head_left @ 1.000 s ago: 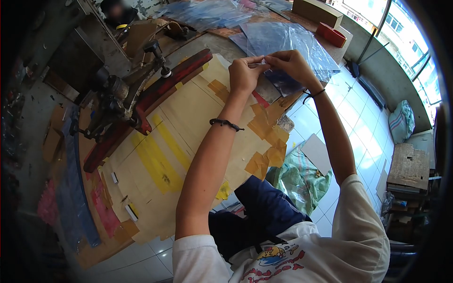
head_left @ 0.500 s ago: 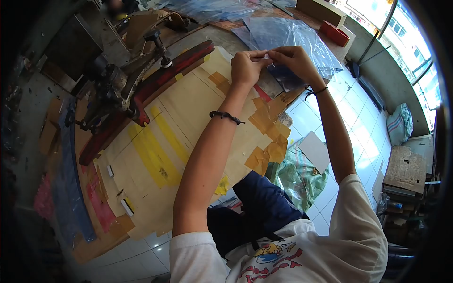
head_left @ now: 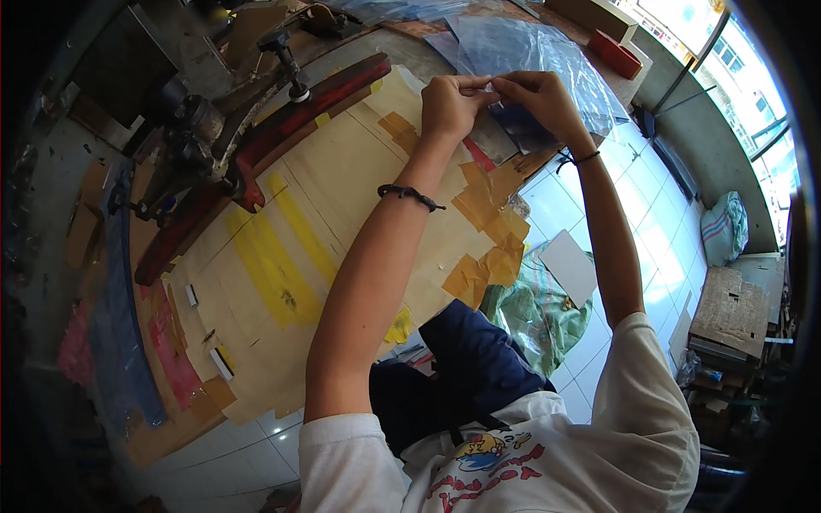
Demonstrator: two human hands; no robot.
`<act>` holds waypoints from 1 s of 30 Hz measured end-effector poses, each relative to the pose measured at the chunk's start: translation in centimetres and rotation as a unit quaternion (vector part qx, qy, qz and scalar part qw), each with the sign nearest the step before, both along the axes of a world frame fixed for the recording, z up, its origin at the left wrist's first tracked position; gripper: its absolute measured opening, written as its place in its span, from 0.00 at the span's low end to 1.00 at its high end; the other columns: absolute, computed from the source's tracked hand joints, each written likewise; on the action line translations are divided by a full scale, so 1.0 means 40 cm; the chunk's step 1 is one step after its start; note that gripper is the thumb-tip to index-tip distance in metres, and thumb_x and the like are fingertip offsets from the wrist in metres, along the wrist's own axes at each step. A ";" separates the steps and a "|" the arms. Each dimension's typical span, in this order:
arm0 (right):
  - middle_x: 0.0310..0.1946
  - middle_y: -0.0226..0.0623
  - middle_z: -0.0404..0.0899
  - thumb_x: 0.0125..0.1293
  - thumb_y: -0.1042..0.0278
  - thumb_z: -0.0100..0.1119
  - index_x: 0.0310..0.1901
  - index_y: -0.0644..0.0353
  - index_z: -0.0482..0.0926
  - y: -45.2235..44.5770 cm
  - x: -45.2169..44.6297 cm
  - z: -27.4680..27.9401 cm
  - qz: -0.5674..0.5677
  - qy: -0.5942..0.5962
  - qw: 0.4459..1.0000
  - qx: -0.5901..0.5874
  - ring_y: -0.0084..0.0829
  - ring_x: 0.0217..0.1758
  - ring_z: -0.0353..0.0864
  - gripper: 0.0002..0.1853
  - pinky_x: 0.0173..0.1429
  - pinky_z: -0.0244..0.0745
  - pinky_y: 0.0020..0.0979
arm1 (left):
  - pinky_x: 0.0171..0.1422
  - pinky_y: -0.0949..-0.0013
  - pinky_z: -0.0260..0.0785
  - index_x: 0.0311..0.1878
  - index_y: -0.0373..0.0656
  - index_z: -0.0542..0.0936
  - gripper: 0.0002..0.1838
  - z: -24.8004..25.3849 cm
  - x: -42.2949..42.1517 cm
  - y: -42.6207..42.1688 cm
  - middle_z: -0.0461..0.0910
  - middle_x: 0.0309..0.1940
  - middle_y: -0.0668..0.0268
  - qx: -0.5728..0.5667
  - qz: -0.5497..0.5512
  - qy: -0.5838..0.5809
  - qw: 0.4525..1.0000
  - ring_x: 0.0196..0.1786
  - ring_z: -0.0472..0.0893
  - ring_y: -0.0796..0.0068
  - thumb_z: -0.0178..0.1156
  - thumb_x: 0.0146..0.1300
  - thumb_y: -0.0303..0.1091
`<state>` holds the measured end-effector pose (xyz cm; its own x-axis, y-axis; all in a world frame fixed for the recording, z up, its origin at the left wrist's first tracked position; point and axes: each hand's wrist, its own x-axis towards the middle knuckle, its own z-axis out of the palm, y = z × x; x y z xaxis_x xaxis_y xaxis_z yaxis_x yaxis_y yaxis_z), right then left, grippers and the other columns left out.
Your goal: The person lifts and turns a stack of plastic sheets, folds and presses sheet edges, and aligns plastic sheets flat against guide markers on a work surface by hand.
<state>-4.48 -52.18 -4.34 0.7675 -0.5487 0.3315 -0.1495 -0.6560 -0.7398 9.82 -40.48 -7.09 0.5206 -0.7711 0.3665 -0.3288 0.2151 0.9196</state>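
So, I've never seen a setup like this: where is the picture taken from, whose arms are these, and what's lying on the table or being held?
There is no robot here. One camera, worn on a person's head, looks forward and down past their own white shirt. The left hand and right hand are bare, fingertips pinched together; whatever may be between them is too small to make out. Just beyond them lie clear plastic sheets. The work surface nearer the person has a tan covering, with yellow strips and brown patches on it. A long, curved red bar runs along its far left side, beside dark metal machinery whose purpose I can't tell.
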 end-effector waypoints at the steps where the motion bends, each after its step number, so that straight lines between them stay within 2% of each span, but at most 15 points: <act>1: 0.36 0.35 0.88 0.69 0.54 0.64 0.50 0.60 0.87 -0.001 0.000 -0.002 0.001 -0.004 1.000 -0.003 0.22 0.39 0.86 0.18 0.48 0.80 0.26 | 0.46 0.73 0.79 0.49 0.36 0.86 0.18 0.002 -0.001 0.001 0.88 0.41 0.55 0.002 0.000 0.001 1.000 0.40 0.87 0.74 0.75 0.53 0.26; 12: 0.37 0.36 0.88 0.68 0.53 0.64 0.50 0.61 0.86 0.005 -0.001 -0.005 -0.006 -0.013 1.000 -0.014 0.22 0.41 0.87 0.19 0.49 0.80 0.26 | 0.45 0.74 0.80 0.47 0.36 0.87 0.17 -0.008 0.006 -0.005 0.88 0.39 0.54 -0.005 -0.010 0.004 1.000 0.39 0.87 0.75 0.75 0.53 0.28; 21: 0.37 0.37 0.88 0.68 0.53 0.64 0.50 0.61 0.86 0.004 0.002 -0.009 -0.019 -0.004 1.000 -0.014 0.23 0.41 0.87 0.19 0.49 0.80 0.27 | 0.44 0.72 0.80 0.47 0.37 0.87 0.17 -0.012 0.005 -0.007 0.88 0.37 0.53 -0.006 0.006 -0.025 1.000 0.39 0.88 0.72 0.76 0.52 0.28; 24: 0.37 0.37 0.88 0.68 0.53 0.64 0.50 0.61 0.86 0.002 0.002 -0.012 -0.018 -0.008 1.000 -0.011 0.22 0.41 0.87 0.19 0.49 0.80 0.26 | 0.44 0.77 0.79 0.48 0.37 0.87 0.18 -0.010 0.006 -0.006 0.89 0.38 0.60 0.016 0.000 -0.021 1.000 0.38 0.86 0.81 0.76 0.54 0.33; 27: 0.36 0.37 0.88 0.68 0.53 0.64 0.50 0.61 0.86 0.001 0.003 -0.012 -0.021 -0.009 1.000 -0.020 0.23 0.41 0.87 0.19 0.49 0.80 0.26 | 0.44 0.72 0.80 0.46 0.37 0.87 0.17 -0.012 0.007 -0.010 0.88 0.38 0.53 0.005 -0.008 -0.006 1.000 0.39 0.88 0.72 0.76 0.52 0.28; 30: 0.36 0.37 0.88 0.68 0.53 0.64 0.50 0.60 0.86 -0.006 0.003 -0.022 -0.020 -0.017 0.999 -0.028 0.23 0.41 0.87 0.19 0.49 0.81 0.27 | 0.45 0.72 0.80 0.46 0.37 0.87 0.17 -0.017 0.008 -0.014 0.88 0.38 0.54 -0.002 -0.003 -0.008 1.000 0.39 0.88 0.72 0.76 0.52 0.28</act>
<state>-4.35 -52.41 -5.23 0.7326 -0.5588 0.3886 -0.1514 -0.6904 -0.7074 10.13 -41.05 -7.77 0.5099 -0.7731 0.3774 -0.3417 0.2206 0.9135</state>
